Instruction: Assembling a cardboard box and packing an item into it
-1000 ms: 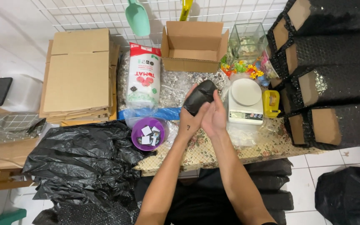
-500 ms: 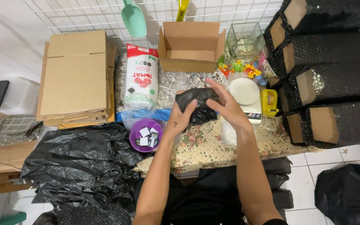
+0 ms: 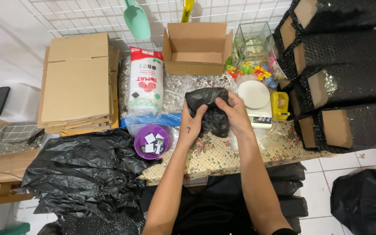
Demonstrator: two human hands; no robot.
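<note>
A crumpled black plastic bag (image 3: pixel 209 109) sits between both hands above the floral tablecloth (image 3: pixel 214 152). My left hand (image 3: pixel 192 124) grips its left side, and my right hand (image 3: pixel 235 114) presses on its right side. A round white kitchen scale (image 3: pixel 256 99) stands just right of my right hand. A purple bowl (image 3: pixel 151 141) with small black and white pieces lies left of my left hand.
An open cardboard box (image 3: pixel 196 48) stands at the back, with a red and white bag (image 3: pixel 145 82) to its left and flat cartons (image 3: pixel 77 82) further left. Black bubble-wrapped parcels (image 3: pixel 344 74) stack at right. Loose black bags (image 3: pixel 79 174) lie at lower left. A glass tank (image 3: pixel 252 42) stands behind the scale.
The black bag was a tight bundle held upright; it has spread wider and come lower between my hands, which have moved apart onto its two sides.
</note>
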